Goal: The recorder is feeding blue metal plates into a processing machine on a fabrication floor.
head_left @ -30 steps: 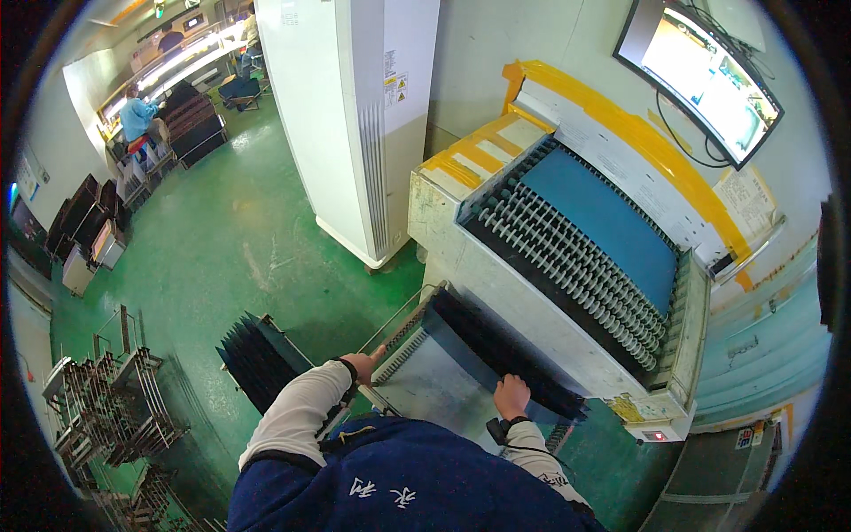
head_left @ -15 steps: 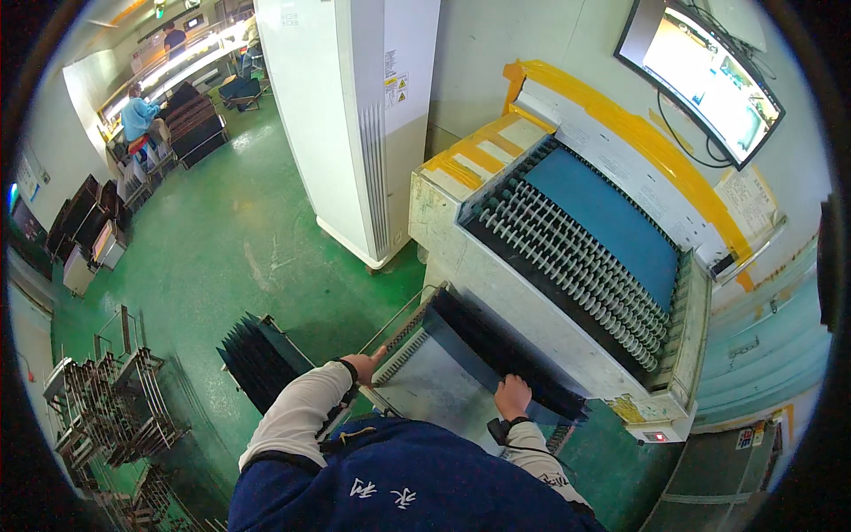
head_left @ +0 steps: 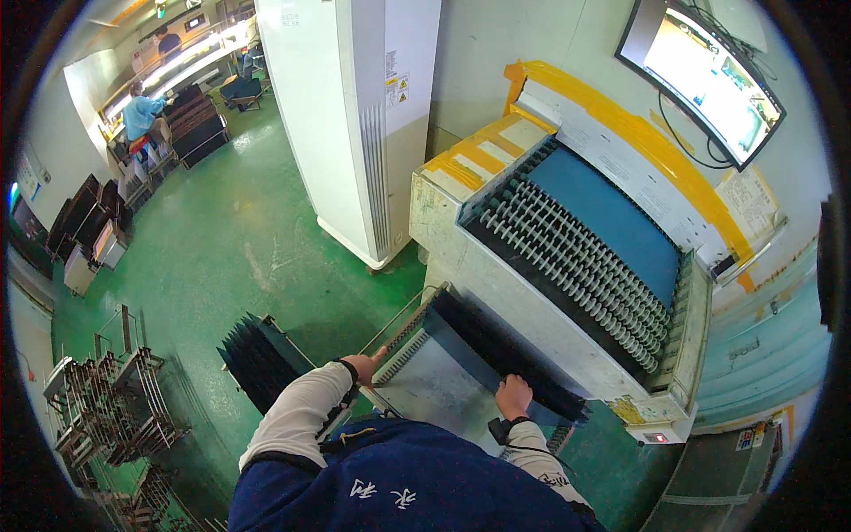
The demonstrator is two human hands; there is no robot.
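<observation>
A metal rack [head_left: 403,362] with slotted, toothed side rails stands in front of me. Several thin dark boards [head_left: 496,341] stand on edge in its far part, leaning close together. My left hand [head_left: 363,366] is at the rack's left rail, its index finger stretched along the rail and the other fingers curled and partly hidden. My right hand [head_left: 512,396] is closed at the upper edge of the nearest dark blue board [head_left: 465,355], fingers bent over it. Between my hands the rack's flat grey base [head_left: 443,383] shows.
Beyond the rack stands a roller conveyor machine [head_left: 567,257] with a blue board [head_left: 612,222] on it. A second rack of dark boards [head_left: 266,359] is left of me, and metal racks [head_left: 111,399] stand farther left. A tall white cabinet [head_left: 355,133] rises ahead. People work far left.
My hands and the boards stay in place. Far off at the left, the person in blue has reached an arm forward over a rack, and another person behind has bent lower.
</observation>
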